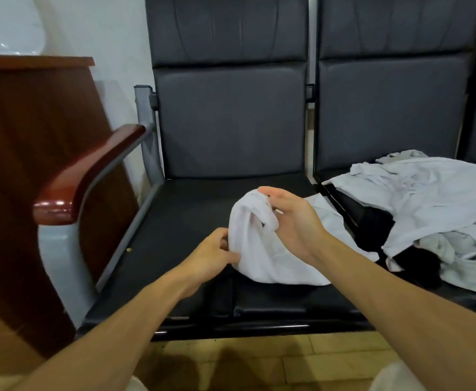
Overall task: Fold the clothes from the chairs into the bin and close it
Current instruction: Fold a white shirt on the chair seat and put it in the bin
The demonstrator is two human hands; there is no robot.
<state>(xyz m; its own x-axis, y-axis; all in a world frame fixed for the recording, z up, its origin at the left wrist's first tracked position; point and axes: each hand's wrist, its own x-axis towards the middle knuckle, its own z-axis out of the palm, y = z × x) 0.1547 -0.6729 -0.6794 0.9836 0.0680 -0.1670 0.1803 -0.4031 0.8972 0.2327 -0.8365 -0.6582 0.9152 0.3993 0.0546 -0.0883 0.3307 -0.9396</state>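
On padded seat [188, 221], bunched white cloth [259, 249]

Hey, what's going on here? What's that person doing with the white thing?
A person is sorting out a white garment on the black chair seat, probably getting it ready to fold. The left-hand grip pinches its lower edge, and the right-hand grip holds the bunched-up top. More white and grey clothes lie in a pile on the next seat. No bin shows in this view.
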